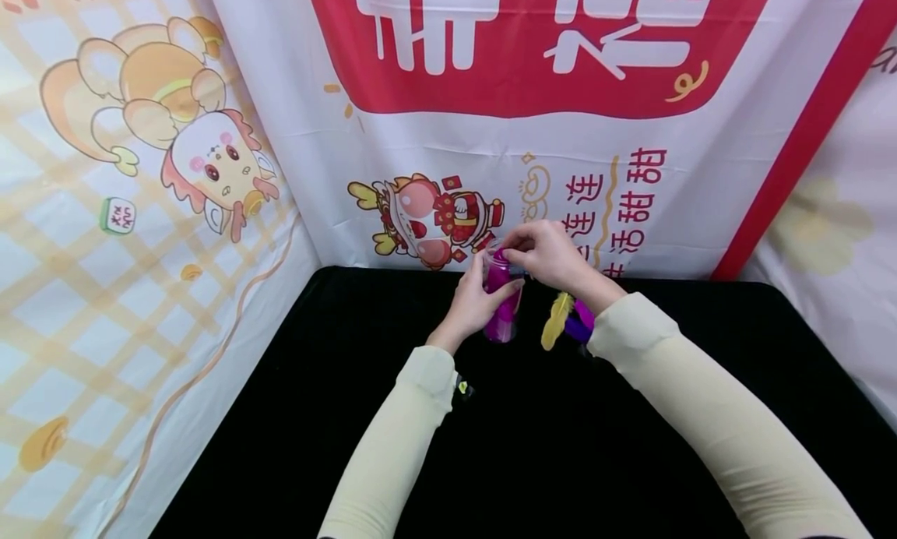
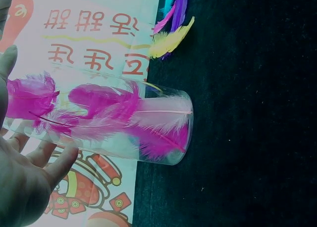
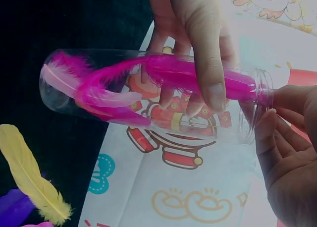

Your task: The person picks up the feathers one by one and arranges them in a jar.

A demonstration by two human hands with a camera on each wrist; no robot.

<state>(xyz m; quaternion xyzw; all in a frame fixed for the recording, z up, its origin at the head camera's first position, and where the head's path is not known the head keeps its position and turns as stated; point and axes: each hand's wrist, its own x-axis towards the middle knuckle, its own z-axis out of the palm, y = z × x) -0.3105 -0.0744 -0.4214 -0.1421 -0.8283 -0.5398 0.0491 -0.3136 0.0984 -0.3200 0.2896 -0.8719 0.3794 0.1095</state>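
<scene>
A clear plastic bottle [image 3: 198,130] with a threaded mouth holds several magenta and pale pink feathers. In the head view my left hand [image 1: 471,305] grips the bottle's side, thumb across the front and fingers behind. My right hand [image 1: 550,251] is at the mouth, where thumb and fingers pinch the end of a magenta feather [image 3: 237,87] that extends down inside. The left wrist view shows the bottle's round base and a pale pink feather [image 2: 163,110] lying near it.
Loose feathers lie on the black table [image 1: 336,383] beside the right forearm: a yellow feather [image 1: 557,321], a purple feather [image 1: 578,329], plus magenta and teal ones. A printed white cloth [image 1: 420,149] hangs at the back edge, with another printed cloth [image 1: 140,290] at left.
</scene>
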